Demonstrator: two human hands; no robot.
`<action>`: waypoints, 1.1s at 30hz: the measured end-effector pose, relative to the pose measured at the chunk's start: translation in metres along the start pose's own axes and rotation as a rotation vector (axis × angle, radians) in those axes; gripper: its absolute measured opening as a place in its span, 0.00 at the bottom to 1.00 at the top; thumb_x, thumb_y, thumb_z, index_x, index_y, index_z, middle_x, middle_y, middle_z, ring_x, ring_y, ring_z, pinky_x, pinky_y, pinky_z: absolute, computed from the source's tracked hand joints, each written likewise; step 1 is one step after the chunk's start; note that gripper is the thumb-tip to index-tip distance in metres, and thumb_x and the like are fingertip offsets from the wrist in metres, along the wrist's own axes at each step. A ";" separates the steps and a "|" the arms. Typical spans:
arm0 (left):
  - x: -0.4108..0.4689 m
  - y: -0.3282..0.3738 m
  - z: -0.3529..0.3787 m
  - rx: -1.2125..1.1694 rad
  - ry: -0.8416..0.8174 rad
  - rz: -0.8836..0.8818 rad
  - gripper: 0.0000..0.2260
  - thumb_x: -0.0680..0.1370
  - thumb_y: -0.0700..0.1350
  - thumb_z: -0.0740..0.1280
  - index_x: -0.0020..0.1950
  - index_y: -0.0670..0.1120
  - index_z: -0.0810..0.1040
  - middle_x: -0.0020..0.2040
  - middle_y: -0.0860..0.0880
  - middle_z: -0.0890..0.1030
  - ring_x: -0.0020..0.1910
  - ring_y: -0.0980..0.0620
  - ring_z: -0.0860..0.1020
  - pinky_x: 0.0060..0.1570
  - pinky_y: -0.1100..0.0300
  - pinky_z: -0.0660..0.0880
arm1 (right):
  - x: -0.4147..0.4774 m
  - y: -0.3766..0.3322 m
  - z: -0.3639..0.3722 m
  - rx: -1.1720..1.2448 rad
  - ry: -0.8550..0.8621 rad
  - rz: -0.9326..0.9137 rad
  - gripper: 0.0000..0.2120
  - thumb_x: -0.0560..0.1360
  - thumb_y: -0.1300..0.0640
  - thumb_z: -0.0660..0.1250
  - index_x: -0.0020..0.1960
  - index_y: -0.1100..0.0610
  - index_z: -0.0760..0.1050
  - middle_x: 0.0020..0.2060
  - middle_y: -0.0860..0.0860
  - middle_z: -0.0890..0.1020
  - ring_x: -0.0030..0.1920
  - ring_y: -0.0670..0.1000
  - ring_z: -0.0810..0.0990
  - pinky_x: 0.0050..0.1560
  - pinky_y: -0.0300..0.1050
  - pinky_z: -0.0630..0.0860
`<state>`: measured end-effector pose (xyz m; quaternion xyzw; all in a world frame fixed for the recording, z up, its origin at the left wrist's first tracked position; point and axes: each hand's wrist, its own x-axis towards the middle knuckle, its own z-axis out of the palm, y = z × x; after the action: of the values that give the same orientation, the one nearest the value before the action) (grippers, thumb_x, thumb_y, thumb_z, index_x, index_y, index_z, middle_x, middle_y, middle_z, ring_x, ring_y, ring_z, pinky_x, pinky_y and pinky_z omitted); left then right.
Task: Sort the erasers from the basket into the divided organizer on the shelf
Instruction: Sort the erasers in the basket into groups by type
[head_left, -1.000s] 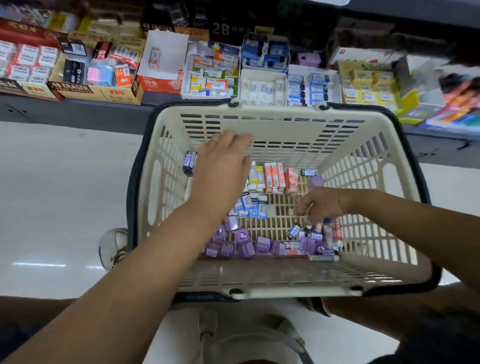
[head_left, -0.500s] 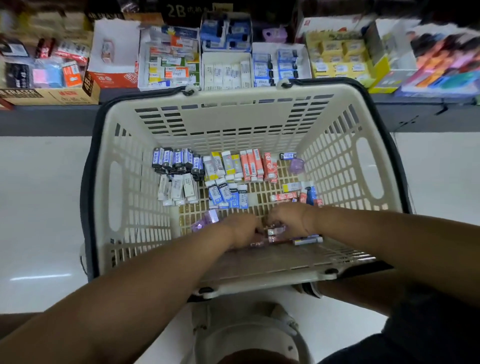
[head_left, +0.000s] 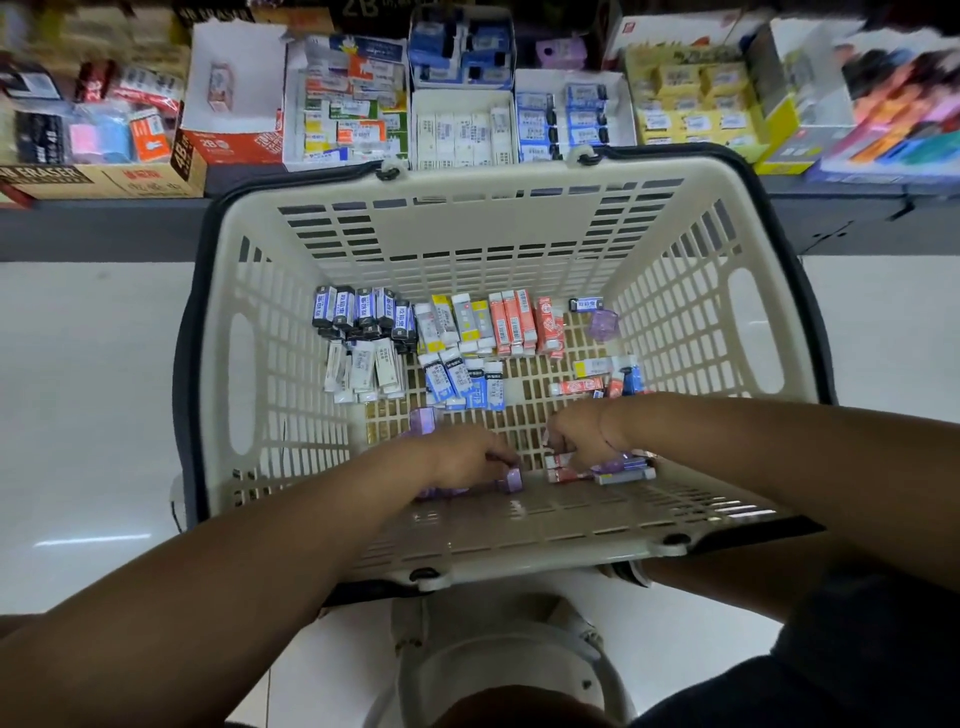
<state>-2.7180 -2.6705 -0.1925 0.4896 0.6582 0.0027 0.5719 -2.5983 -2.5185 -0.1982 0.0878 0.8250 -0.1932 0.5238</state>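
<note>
Erasers mostly lie in the cream slotted plastic basket (head_left: 467, 228), already grouped by sleeve on its floor. Dark-blue sleeved erasers (head_left: 358, 312) sit at the far left, orange sleeved erasers (head_left: 514, 322) toward the far right, and white, yellow and blue-white ones between and just nearer. One loose clear purple cube (head_left: 602, 325) lies in the far right corner.

Both hands are down at the near wall of the basket. The left hand (head_left: 462, 457) has its fingers (head_left: 496, 460) curled round a translucent purple eraser (head_left: 511, 479), with more purple pieces half hidden under the palm. The right hand (head_left: 579, 436) has its fingers bent onto a small red-and-white eraser (head_left: 558, 474) – pinched or merely touched, cannot tell. A few mixed pieces lie just beside that wrist.

The white divided cardboard organizer (head_left: 467, 130) stands on the dark shelf (head_left: 104, 228) beyond the far rim, well apart from both hands.

Judgement: gathering stage, with transfer not yet begun.

Risks:
- Purple pieces look small and slick, so a handful could spill on the lift and scatter the tidy rows.
- A forearm sweeping forward may knock the blue-white group askew.
- Neighbouring shelf boxes hold similar sleeves, so a wrong compartment is easily chosen.
</note>
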 end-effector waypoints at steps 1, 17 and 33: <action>-0.001 0.000 -0.001 0.001 -0.005 0.000 0.16 0.81 0.50 0.61 0.69 0.51 0.74 0.69 0.51 0.73 0.65 0.50 0.72 0.58 0.63 0.65 | 0.001 0.001 0.001 0.006 -0.014 0.013 0.17 0.76 0.55 0.66 0.60 0.64 0.75 0.56 0.61 0.79 0.53 0.59 0.79 0.51 0.50 0.75; 0.004 0.016 -0.012 -0.597 0.251 -0.007 0.15 0.78 0.49 0.67 0.62 0.46 0.78 0.59 0.47 0.80 0.55 0.51 0.78 0.57 0.60 0.72 | -0.009 0.018 -0.022 1.137 0.275 -0.008 0.09 0.73 0.51 0.71 0.45 0.57 0.80 0.38 0.51 0.82 0.40 0.51 0.77 0.45 0.41 0.76; 0.072 0.025 -0.067 -0.824 0.683 -0.256 0.12 0.74 0.45 0.72 0.38 0.36 0.77 0.40 0.36 0.83 0.41 0.39 0.83 0.46 0.43 0.80 | 0.019 0.043 -0.061 1.168 0.809 0.426 0.05 0.74 0.59 0.70 0.48 0.60 0.80 0.45 0.58 0.84 0.44 0.56 0.83 0.51 0.47 0.80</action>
<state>-2.7431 -2.5743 -0.2093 0.1124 0.8051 0.3496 0.4657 -2.6424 -2.4550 -0.2016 0.5746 0.6815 -0.4473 0.0732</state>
